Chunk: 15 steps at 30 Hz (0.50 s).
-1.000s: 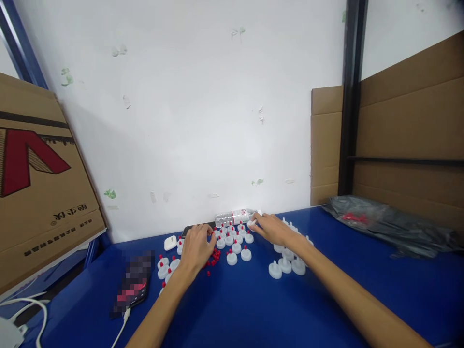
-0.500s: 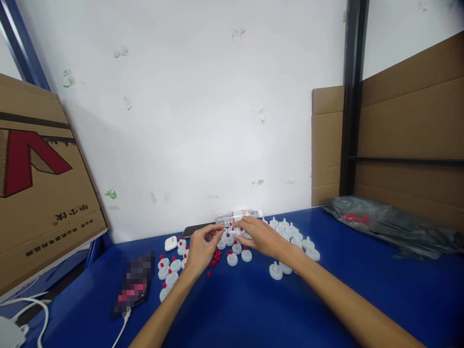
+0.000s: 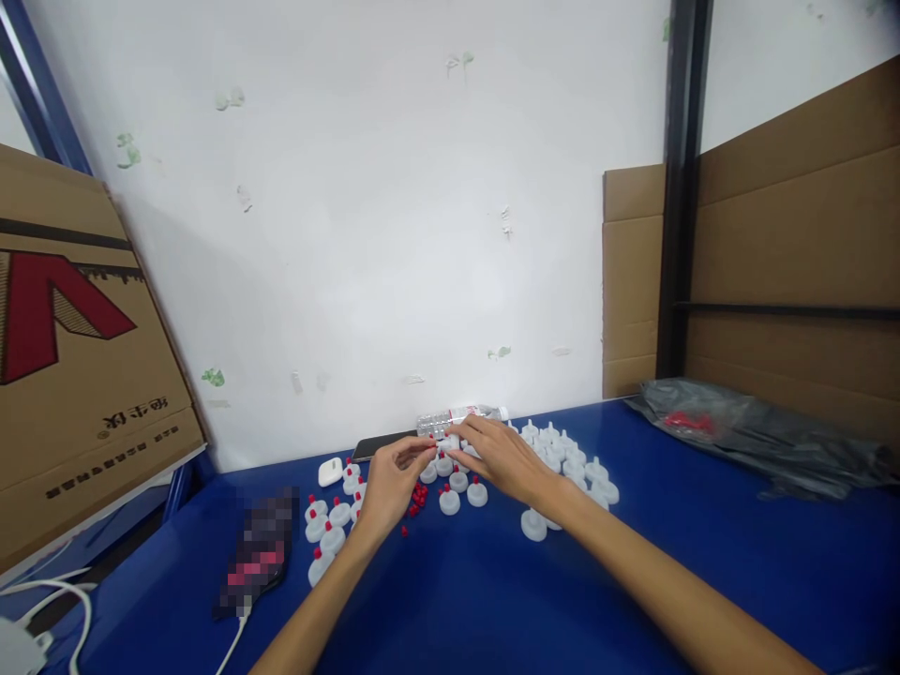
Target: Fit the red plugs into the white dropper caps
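Note:
My left hand (image 3: 392, 475) is closed in a pinch on a small red tip cap (image 3: 434, 442). Facing it, my right hand (image 3: 501, 457) grips a white nozzle lid (image 3: 451, 443), tilted on its side with its spout toward the red cap. Cap and spout appear to meet; fingers partly hide the contact. Below the hands lies a little pile of loose red caps (image 3: 419, 497). White lids with red tips (image 3: 450, 502) stand around and left of my left hand. Plain white lids (image 3: 552, 448) are grouped beyond my right hand, with a few more (image 3: 533, 526) under that wrist.
Against the wall lie a clear bottle (image 3: 436, 424) and a dark phone (image 3: 380, 444), beside a white case (image 3: 330, 472). A blurred-out phone (image 3: 260, 548) with a cable is at left. A grey plastic bag (image 3: 759, 441) rests at right. Cardboard (image 3: 91, 375) flanks the blue table (image 3: 450, 600).
The white lid in my right hand has come to the red cap in my left hand, turned spout-first toward it. The view has shifted slightly.

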Each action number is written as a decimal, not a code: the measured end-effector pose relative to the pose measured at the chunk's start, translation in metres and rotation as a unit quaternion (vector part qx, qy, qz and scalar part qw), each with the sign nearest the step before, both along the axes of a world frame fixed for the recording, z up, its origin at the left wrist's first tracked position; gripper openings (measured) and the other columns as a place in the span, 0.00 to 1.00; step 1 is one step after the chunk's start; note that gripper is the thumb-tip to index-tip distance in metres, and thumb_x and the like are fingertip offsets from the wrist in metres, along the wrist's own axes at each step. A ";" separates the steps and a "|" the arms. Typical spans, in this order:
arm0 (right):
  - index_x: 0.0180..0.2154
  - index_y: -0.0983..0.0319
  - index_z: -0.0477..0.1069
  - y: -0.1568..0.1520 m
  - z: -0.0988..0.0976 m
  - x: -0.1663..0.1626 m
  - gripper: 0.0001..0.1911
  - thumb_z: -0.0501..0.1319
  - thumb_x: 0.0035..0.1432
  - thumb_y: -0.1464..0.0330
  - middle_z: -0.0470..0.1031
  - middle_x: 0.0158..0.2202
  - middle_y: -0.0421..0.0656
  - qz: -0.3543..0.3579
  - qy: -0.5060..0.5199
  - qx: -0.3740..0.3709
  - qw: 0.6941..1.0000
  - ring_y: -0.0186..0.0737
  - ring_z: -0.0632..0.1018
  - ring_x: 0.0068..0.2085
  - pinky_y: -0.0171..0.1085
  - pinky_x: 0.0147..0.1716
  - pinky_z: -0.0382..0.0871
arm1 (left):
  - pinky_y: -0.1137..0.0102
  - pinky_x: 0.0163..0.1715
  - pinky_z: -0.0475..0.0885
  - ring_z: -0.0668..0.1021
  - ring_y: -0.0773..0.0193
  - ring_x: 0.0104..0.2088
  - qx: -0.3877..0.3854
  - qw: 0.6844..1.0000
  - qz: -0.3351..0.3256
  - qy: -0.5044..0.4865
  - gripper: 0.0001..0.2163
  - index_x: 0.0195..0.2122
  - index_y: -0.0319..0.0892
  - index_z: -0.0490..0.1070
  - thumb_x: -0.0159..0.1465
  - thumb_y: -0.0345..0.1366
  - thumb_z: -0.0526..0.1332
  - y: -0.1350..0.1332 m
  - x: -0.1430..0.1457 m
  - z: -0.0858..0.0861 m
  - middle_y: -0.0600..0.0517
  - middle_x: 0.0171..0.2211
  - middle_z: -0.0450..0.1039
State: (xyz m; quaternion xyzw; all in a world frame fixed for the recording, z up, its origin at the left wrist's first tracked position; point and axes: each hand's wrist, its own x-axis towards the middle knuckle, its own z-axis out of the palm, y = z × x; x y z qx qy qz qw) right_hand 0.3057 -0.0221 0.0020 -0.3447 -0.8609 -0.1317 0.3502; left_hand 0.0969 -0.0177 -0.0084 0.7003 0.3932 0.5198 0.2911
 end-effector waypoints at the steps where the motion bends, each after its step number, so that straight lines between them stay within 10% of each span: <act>1: 0.53 0.60 0.68 0.000 0.000 0.000 0.14 0.56 0.68 0.63 0.74 0.45 0.47 -0.003 0.000 0.001 1.000 0.44 0.77 0.42 0.41 0.41 0.72 | 0.65 0.45 0.76 0.82 0.54 0.42 -0.006 1.000 -0.002 -0.007 0.12 0.39 0.40 0.79 0.59 0.42 0.67 0.000 0.000 0.000 0.46 0.40 0.82; 15: 0.54 0.59 0.67 -0.002 0.001 -0.003 0.15 0.55 0.69 0.63 0.74 0.44 0.47 -0.004 -0.025 0.023 0.999 0.43 0.76 0.42 0.42 0.43 0.70 | 0.68 0.40 0.76 0.83 0.56 0.38 -0.065 0.995 -0.043 -0.068 0.14 0.40 0.39 0.79 0.57 0.43 0.70 -0.001 0.000 0.001 0.46 0.37 0.83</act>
